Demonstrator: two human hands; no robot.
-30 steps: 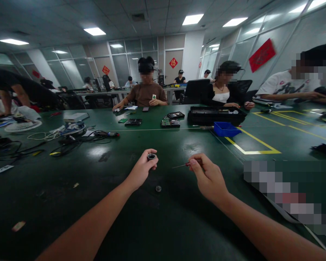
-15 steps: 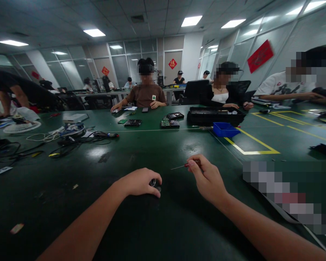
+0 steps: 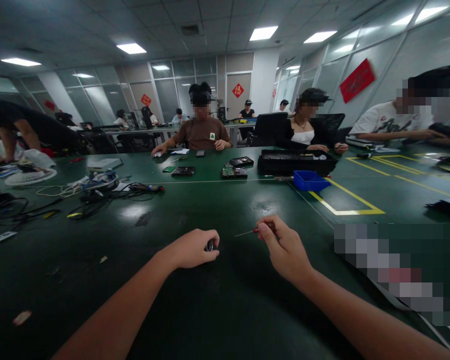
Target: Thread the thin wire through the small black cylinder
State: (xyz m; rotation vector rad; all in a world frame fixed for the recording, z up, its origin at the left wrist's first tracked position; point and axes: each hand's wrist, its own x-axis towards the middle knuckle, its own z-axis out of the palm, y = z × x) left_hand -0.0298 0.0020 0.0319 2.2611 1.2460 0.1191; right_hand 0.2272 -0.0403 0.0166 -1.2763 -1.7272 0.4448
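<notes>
My left hand (image 3: 195, 249) rests low over the table, fingers curled around a small round dark part with a silvery rim (image 3: 209, 245). Most of that part is hidden by the fingers, so its kind is unclear. To the right, my right hand (image 3: 285, 247) is closed on a screwdriver (image 3: 255, 230) with a red and dark handle. Its thin shaft points left, toward my left hand, and the tip is apart from the round part. Both hands are over the dark green tabletop (image 3: 217, 320).
Cables (image 3: 108, 192) and a white fan grille (image 3: 30, 176) lie at the left. Circuit-board drives (image 3: 234, 173), a black tray (image 3: 296, 162) and a blue bin (image 3: 311, 181) stand farther back. People sit across the table. A pixelated area covers the right side.
The fingers of my left hand have drawn closer together around the round part; a small disc seen by the thumb is now out of sight. My right hand holds the screwdriver nearly still.
</notes>
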